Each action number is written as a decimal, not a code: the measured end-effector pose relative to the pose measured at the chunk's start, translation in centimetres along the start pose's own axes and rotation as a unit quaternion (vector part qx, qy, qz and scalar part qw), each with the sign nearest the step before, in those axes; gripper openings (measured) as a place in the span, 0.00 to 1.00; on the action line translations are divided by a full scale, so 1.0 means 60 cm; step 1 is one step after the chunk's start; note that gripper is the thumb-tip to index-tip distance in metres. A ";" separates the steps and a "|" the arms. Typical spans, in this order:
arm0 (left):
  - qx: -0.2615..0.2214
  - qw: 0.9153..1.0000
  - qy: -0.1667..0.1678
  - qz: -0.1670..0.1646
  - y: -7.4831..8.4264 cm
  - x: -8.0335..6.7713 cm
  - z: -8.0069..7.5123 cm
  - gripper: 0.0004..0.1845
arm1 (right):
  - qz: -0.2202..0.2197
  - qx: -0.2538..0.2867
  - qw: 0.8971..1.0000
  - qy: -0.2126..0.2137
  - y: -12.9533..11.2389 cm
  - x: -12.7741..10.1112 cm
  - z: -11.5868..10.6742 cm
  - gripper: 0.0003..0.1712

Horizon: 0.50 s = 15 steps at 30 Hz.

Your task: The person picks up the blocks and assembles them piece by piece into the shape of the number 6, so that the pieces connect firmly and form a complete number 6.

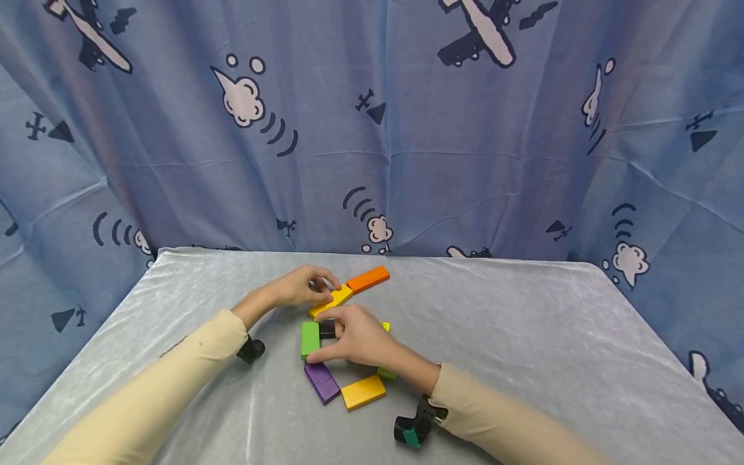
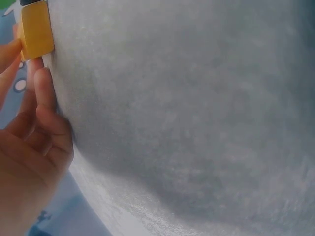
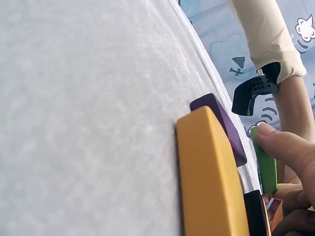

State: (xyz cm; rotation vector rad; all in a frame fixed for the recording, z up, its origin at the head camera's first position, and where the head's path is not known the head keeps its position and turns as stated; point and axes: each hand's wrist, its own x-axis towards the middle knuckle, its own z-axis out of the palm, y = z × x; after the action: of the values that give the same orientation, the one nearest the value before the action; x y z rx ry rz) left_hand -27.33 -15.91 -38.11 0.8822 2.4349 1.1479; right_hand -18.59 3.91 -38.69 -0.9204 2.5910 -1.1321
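On the grey table cloth (image 1: 523, 336), both my hands work a cluster of coloured blocks.

My left hand (image 1: 302, 287) has its fingers curled on the near end of a yellow block (image 1: 332, 300), which lies just beside an orange block (image 1: 368, 279). My right hand (image 1: 357, 339) pinches a small black block (image 1: 327, 329), thumb against the green block (image 1: 310, 339). A purple block (image 1: 322, 381) and a second yellow block (image 1: 363, 392) lie nearer me, touching. Another green piece (image 1: 386, 372) is mostly hidden under my right hand. Blue plane-print curtain (image 1: 407, 129) behind.
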 end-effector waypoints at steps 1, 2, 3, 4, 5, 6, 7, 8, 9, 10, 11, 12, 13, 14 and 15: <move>0.001 1.000 0.000 0.001 0.000 0.000 0.000 0.11 | 0.003 -0.004 1.000 0.001 0.000 0.001 0.001 0.36; 0.002 1.000 -0.001 0.001 -0.001 0.000 0.000 0.11 | 0.005 -0.007 1.000 0.002 -0.001 0.002 0.001 0.36; 0.004 1.000 -0.001 0.001 -0.001 0.001 0.000 0.11 | 0.009 -0.010 1.000 0.002 -0.001 0.003 0.002 0.36; 0.005 1.000 -0.002 0.002 -0.002 0.001 0.000 0.11 | 0.012 -0.012 1.000 0.003 -0.002 0.004 0.002 0.36; 0.006 1.000 -0.002 0.002 -0.002 0.001 0.000 0.11 | 0.014 -0.014 1.000 0.003 -0.002 0.004 0.003 0.36; 0.006 1.000 -0.002 0.002 -0.002 0.001 0.000 0.11 | 0.016 -0.016 1.000 0.003 -0.003 0.005 0.004 0.37; 0.007 1.000 -0.002 0.001 -0.002 0.001 0.000 0.11 | 0.018 -0.019 1.000 0.004 -0.003 0.005 0.004 0.36; 0.007 1.000 -0.002 0.000 -0.002 0.001 0.000 0.11 | 0.020 -0.021 1.000 0.004 -0.004 0.005 0.005 0.36; 0.008 1.000 -0.002 -0.001 -0.002 0.001 0.000 0.11 | 0.023 -0.025 0.999 0.004 -0.004 0.006 0.006 0.36; 0.008 1.000 -0.002 -0.001 -0.002 0.001 0.000 0.11 | 0.025 -0.027 0.999 0.005 -0.004 0.006 0.007 0.36; 0.008 1.000 -0.001 0.000 -0.002 0.001 0.000 0.11 | 0.025 -0.029 0.999 0.006 -0.004 0.006 0.008 0.36; 0.008 1.000 -0.001 0.000 -0.001 0.000 0.000 0.11 | 0.026 -0.029 0.999 0.007 -0.004 0.006 0.009 0.36; 0.008 1.000 -0.001 0.000 -0.001 0.000 0.000 0.11 | 0.027 -0.031 0.999 0.008 -0.004 0.007 0.009 0.35; 0.007 1.000 -0.002 0.000 -0.001 0.000 0.000 0.11 | 0.028 -0.032 0.999 0.009 -0.005 0.007 0.010 0.35; 0.006 1.000 -0.002 -0.001 0.000 -0.001 0.000 0.11 | 0.027 -0.035 0.999 0.009 -0.005 0.007 0.011 0.35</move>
State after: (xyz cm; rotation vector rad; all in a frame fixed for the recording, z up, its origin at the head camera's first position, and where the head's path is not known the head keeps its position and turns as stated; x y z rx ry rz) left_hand -27.32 -15.96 -38.11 0.8851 2.4416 1.1309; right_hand -18.56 3.10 -38.88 -0.8521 2.6676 -1.0465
